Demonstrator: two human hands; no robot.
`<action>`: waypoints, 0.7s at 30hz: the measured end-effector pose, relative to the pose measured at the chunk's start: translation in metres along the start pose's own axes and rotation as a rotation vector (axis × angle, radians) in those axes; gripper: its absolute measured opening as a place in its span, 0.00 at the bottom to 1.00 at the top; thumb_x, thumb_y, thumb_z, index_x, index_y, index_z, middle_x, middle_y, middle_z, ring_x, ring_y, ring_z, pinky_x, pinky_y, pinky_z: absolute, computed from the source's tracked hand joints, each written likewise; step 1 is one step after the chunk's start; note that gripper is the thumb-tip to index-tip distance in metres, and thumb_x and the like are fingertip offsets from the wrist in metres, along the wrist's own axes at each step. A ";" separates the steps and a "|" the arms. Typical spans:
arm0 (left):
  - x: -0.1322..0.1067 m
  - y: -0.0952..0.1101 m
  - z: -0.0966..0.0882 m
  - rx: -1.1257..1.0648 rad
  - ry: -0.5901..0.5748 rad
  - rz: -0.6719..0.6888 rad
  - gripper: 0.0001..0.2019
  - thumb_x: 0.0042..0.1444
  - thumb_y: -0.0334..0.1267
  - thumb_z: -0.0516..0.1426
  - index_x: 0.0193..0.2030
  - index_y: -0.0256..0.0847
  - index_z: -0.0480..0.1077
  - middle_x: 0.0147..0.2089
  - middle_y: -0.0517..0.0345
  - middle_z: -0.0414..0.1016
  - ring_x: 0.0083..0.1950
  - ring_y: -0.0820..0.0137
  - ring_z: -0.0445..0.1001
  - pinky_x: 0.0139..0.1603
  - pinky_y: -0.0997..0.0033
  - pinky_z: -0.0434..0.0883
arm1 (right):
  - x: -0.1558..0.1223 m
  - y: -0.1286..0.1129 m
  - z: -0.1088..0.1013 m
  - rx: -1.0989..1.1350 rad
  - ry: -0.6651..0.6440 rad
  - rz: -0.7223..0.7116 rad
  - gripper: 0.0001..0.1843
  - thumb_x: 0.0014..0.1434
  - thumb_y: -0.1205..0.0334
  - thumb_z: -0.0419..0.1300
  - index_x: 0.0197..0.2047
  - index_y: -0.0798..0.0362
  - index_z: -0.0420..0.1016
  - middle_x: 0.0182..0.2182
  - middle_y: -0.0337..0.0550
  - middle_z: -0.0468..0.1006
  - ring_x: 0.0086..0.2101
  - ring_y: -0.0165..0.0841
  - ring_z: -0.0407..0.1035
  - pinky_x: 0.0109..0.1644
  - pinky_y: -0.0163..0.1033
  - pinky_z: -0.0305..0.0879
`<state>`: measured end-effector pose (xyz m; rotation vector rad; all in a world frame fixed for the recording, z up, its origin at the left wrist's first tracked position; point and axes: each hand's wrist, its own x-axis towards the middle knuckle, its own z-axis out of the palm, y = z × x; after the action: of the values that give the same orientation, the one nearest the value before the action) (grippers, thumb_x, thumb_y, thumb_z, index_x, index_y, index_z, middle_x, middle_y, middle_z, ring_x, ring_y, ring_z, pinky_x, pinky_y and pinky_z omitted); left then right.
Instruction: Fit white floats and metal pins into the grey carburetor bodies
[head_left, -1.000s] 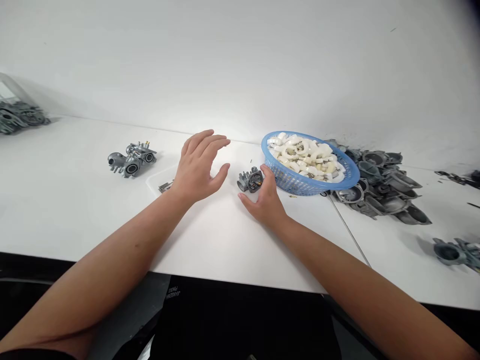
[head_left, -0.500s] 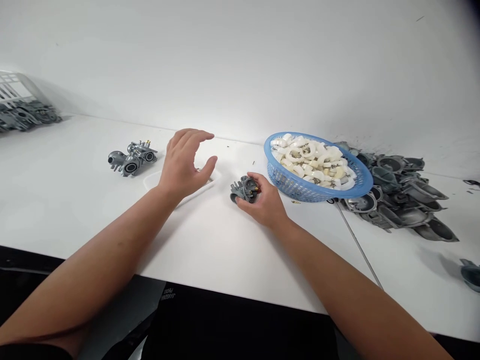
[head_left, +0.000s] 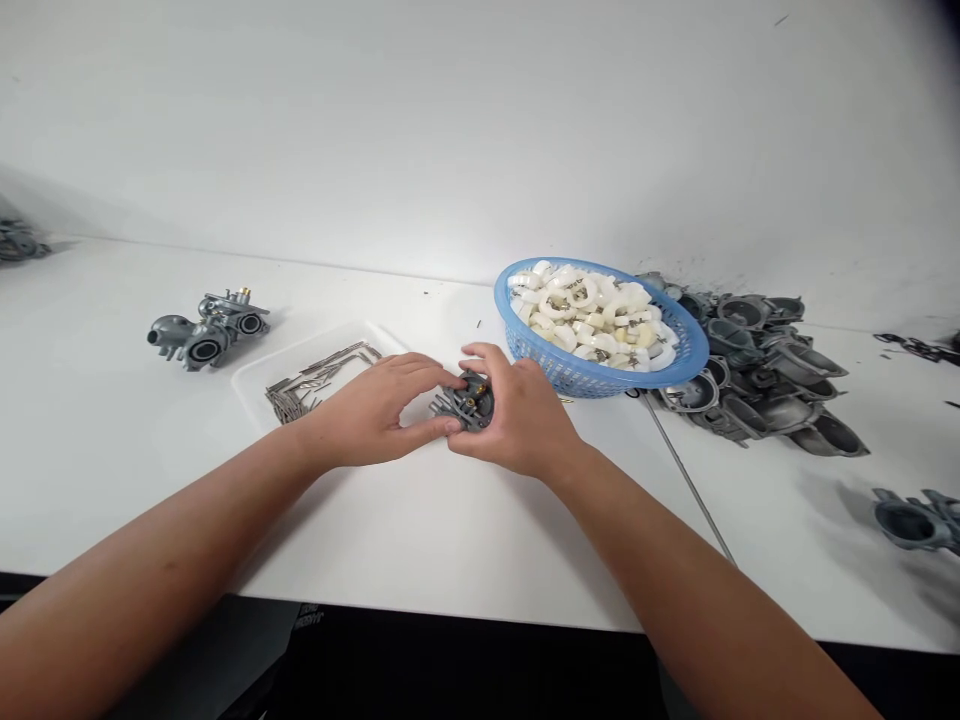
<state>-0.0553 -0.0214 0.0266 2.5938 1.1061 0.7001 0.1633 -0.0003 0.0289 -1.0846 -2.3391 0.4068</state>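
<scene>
A grey metal carburetor body (head_left: 474, 400) with brass jets stands between my hands over the white table. My right hand (head_left: 521, 410) is closed around its right side, hiding part of it. From the left, the thumb and fingertips of my left hand (head_left: 382, 405) are on the carburetor body as well. Just behind my left hand lies a shallow white tray (head_left: 251, 372) with many thin metal pins (head_left: 289, 400) in it. My left hand and wrist cover its near right part.
A blue basket (head_left: 592, 377) full of white plastic floats (head_left: 592, 310) stands behind and to the right. Beside it are piled grey carburetor castings (head_left: 780, 380). More carburetor bodies (head_left: 210, 330) sit at left, and another casting (head_left: 911, 520) lies at far right. A white wall runs behind.
My left hand has come down from above the tray to the carburetor body and closed on it. The right hand has turned the body, so its brass jets now face up. The view has shifted right.
</scene>
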 end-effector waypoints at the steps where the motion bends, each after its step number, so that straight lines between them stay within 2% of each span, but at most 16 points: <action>1: 0.001 0.000 0.001 -0.010 -0.020 -0.033 0.17 0.68 0.51 0.58 0.56 0.44 0.71 0.54 0.51 0.81 0.56 0.57 0.77 0.58 0.53 0.71 | 0.000 -0.002 -0.002 -0.033 -0.025 -0.021 0.36 0.48 0.55 0.66 0.59 0.53 0.65 0.46 0.49 0.83 0.39 0.43 0.76 0.54 0.51 0.62; 4: 0.003 0.002 0.002 -0.035 -0.066 -0.088 0.15 0.69 0.53 0.56 0.48 0.43 0.72 0.47 0.53 0.80 0.47 0.60 0.77 0.50 0.57 0.71 | 0.001 -0.005 -0.007 -0.067 -0.099 -0.045 0.25 0.50 0.57 0.63 0.51 0.52 0.67 0.30 0.37 0.79 0.27 0.35 0.68 0.44 0.45 0.61; 6: 0.004 0.004 0.002 -0.037 -0.071 -0.104 0.15 0.69 0.53 0.56 0.48 0.44 0.72 0.46 0.54 0.80 0.46 0.60 0.77 0.48 0.57 0.71 | 0.001 -0.005 -0.009 -0.051 -0.120 -0.053 0.21 0.51 0.57 0.63 0.48 0.51 0.67 0.29 0.34 0.77 0.27 0.33 0.66 0.42 0.43 0.60; 11: 0.004 0.003 0.005 -0.034 -0.084 -0.155 0.18 0.68 0.55 0.56 0.55 0.46 0.72 0.51 0.53 0.80 0.52 0.57 0.76 0.53 0.56 0.70 | -0.004 -0.005 -0.013 -0.164 -0.077 -0.190 0.15 0.59 0.57 0.62 0.48 0.52 0.69 0.41 0.43 0.80 0.41 0.40 0.72 0.54 0.48 0.57; 13: 0.003 0.001 0.006 -0.042 -0.092 -0.162 0.21 0.66 0.57 0.58 0.57 0.47 0.71 0.54 0.54 0.80 0.54 0.56 0.76 0.54 0.56 0.71 | -0.006 -0.006 -0.018 -0.172 -0.054 -0.247 0.18 0.61 0.52 0.65 0.50 0.52 0.69 0.48 0.48 0.79 0.47 0.43 0.71 0.56 0.49 0.57; 15: 0.003 0.000 0.007 -0.040 -0.092 -0.153 0.22 0.64 0.59 0.59 0.57 0.48 0.72 0.55 0.54 0.80 0.55 0.56 0.76 0.54 0.57 0.71 | -0.006 -0.006 -0.026 -0.122 -0.027 -0.289 0.24 0.61 0.45 0.67 0.50 0.52 0.68 0.51 0.49 0.78 0.49 0.42 0.71 0.56 0.47 0.60; 16: 0.002 0.000 0.008 -0.031 -0.094 -0.148 0.22 0.64 0.59 0.59 0.56 0.48 0.72 0.55 0.54 0.80 0.54 0.56 0.77 0.53 0.57 0.72 | -0.005 -0.005 -0.031 -0.099 0.000 -0.305 0.23 0.63 0.43 0.65 0.49 0.51 0.67 0.49 0.48 0.79 0.48 0.41 0.72 0.55 0.46 0.61; 18: 0.002 0.000 0.008 -0.002 -0.096 -0.148 0.23 0.64 0.60 0.59 0.56 0.48 0.72 0.54 0.54 0.81 0.54 0.55 0.78 0.53 0.56 0.72 | -0.003 -0.001 -0.044 -0.110 0.110 -0.323 0.14 0.70 0.47 0.57 0.44 0.50 0.66 0.44 0.45 0.79 0.44 0.38 0.72 0.52 0.45 0.62; 21: 0.001 0.000 0.009 0.030 -0.087 -0.163 0.26 0.62 0.62 0.60 0.57 0.48 0.71 0.56 0.53 0.80 0.55 0.54 0.78 0.54 0.56 0.72 | 0.002 0.015 -0.066 -0.245 0.363 -0.272 0.12 0.75 0.55 0.47 0.39 0.49 0.64 0.40 0.45 0.78 0.43 0.38 0.72 0.53 0.47 0.62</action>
<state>-0.0506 -0.0213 0.0194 2.4969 1.2913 0.5337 0.2095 0.0139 0.0764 -0.8431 -2.1978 -0.1698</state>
